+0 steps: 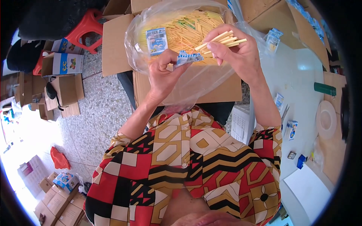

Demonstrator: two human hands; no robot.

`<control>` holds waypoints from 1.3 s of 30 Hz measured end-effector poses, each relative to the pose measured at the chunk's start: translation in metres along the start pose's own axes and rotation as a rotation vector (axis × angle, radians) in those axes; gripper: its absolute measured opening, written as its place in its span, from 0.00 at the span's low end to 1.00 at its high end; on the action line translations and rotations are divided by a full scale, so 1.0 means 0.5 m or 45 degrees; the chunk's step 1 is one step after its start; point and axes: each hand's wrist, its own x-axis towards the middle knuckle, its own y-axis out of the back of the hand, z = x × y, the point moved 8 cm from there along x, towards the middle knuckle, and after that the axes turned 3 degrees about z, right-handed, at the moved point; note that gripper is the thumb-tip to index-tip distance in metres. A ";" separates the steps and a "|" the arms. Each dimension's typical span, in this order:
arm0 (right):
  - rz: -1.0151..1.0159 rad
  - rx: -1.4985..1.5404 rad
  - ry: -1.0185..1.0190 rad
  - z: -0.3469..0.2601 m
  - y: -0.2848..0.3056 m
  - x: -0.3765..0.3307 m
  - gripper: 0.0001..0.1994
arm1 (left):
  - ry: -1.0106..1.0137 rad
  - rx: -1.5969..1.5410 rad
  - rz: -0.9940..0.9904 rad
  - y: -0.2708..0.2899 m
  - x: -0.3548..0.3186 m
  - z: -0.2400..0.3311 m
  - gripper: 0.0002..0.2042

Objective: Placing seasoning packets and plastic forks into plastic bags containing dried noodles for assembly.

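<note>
My right hand [241, 52] pinches a small bunch of pale yellow sticks [222, 40], their ends fanning out past the fingers. Close by on its left, my left hand [165, 71] grips a small blue-and-white packet [188, 57], its top edge turned toward the sticks. Both hands are above a cardboard box [117, 45] lined with a clear plastic bag [134, 28]. Many loose thin sticks [188, 30] in yellow and orange, with a few green ones, fill the bag. A second blue-and-white packet [156, 40] lies on top of them at the left.
To the right a pale table [301, 83] carries more small packets [273, 39], a green cylinder [325, 89] and a blue tape dispenser [301, 161]. A red plastic stool [86, 30] stands at the far left. Cardboard boxes [62, 205] are stacked on the floor at lower left.
</note>
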 end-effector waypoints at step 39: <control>-0.348 -0.654 0.229 -0.020 -0.041 0.014 0.05 | -0.366 0.174 -0.138 -0.024 0.010 0.060 0.10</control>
